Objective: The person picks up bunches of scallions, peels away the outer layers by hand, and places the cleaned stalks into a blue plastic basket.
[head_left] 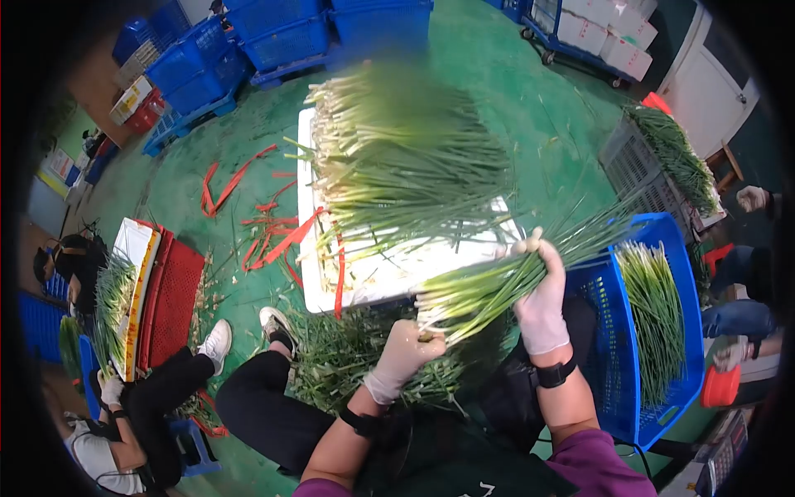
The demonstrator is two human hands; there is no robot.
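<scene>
A bunch of green onions is held up over my lap, white root ends to the left and green leaves to the right. My right hand, in a pale glove, wraps round the middle of the bunch. At the root ends, my gloved left hand is closed, fingers pinched on the lower ends; exactly how many stalks it grips is hidden. In front, a large pile of green onions lies on a white foam box lid. Trimmed leaves lie below, between my legs.
A blue basket with green onions stands at my right. Red straps lie on the green floor. Co-workers sit at left and right; a red crate is by the left one. Blue crates stack at the back.
</scene>
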